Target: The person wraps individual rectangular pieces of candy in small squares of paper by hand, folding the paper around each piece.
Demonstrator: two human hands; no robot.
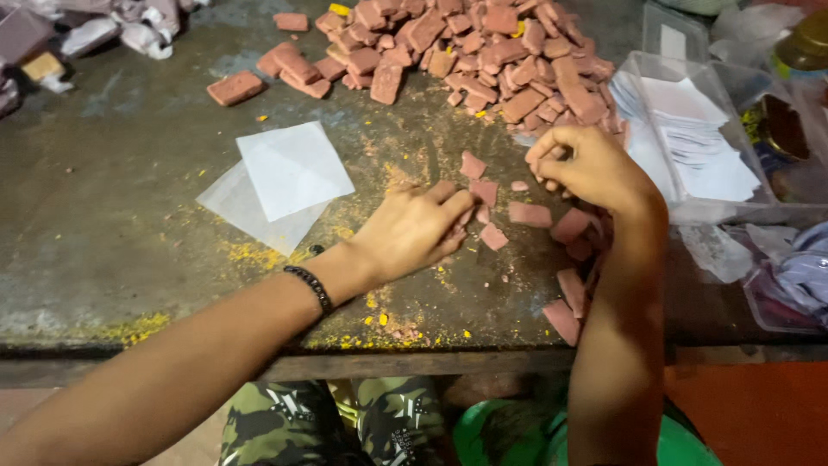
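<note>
My left hand (417, 226) lies knuckles up on the worn table (112, 216), fingers curled over small pink blocks; whether it grips one is hidden. My right hand (585, 167) hovers just right of it, fingers pinched together around something small I cannot make out. Loose pink rectangular blocks (528, 213) lie scattered between and below both hands. A big heap of the same pink blocks (483, 52) fills the table's far middle. Two white square paper sheets (289, 177) lie overlapped left of my left hand.
A clear plastic tray (690, 138) stacked with white sheets stands at the right, more plastic containers behind it. Wrapped pieces (103, 30) sit far left. Yellow crumbs dot the table. The table's front edge (388, 358) runs above my camouflage trousers and a green tub (483, 436).
</note>
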